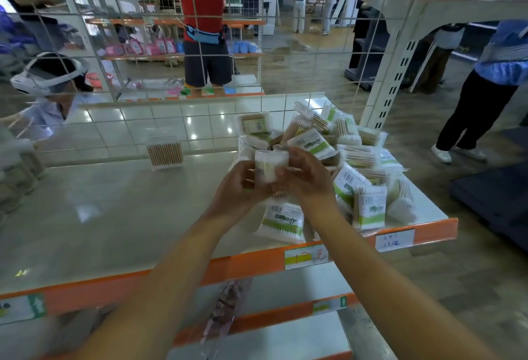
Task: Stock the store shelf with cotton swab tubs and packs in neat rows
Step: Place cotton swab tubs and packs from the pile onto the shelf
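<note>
A round white cotton swab tub (268, 168) with a barcode label is held above the shelf (114, 216) between both hands. My left hand (237, 185) grips its left side and my right hand (305, 176) curls round its right side. Behind and to the right lies a loose pile of cotton swab packs (343, 154) with green and white labels; one pack (281, 224) lies flat just below my hands. A clear tub of wooden swabs (165, 151) stands upright alone near the back of the shelf.
A wire grid backing (200, 74) closes the rear of the shelf. More tubs (17, 171), blurred, stand at the far left. An orange shelf edge with price tags (394, 241) runs along the front. People stand beyond the grid and at the right.
</note>
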The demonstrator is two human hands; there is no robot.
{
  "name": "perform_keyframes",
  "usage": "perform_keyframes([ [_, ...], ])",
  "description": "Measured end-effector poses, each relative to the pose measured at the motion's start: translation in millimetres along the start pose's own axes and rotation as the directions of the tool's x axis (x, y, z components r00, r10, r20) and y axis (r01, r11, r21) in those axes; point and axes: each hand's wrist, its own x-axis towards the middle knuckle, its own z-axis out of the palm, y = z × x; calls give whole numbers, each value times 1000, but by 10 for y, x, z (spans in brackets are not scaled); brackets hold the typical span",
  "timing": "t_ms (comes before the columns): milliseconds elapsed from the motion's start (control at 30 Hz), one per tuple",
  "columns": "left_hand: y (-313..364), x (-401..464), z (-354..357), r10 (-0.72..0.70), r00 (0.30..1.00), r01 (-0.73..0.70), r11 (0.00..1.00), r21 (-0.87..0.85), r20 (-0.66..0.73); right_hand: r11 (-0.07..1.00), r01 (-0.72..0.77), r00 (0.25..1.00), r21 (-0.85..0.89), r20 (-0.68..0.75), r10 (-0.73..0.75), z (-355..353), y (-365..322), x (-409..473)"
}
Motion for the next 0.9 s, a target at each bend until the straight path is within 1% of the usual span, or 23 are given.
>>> perform_keyframes([
  [100,9,-34,-26,-34,999,31,997,-74,-43,990,-6,999,139,44,0,-6,-20,-50],
  [233,-22,-75,-70,-55,998,50,991,-126,-34,977,-17,996,211,92,-3,9,-76,-141],
  [300,-34,-105,-98,-58,998,52,987,-153,-33,973,-31,996,231,90,11,25,-98,-181],
  [467,-45,-172,-214,-51,998,47,985,-164,-24,980,-26,995,199,100,6,133,-121,-264],
  [633,-40,-244,-481,-23,999,26,989,-144,22,982,-55,993,180,114,35,337,-133,-324],
  [700,-14,-285,-627,-11,999,15,992,-121,36,983,-63,993,175,105,45,460,-153,-367],
  [800,59,-336,-884,12,997,-9,999,-42,79,987,-57,996,148,72,47,658,-167,-426],
  [900,151,-351,-1163,-3,997,4,1000,-18,75,982,-119,991,147,84,108,862,-177,-490],
])
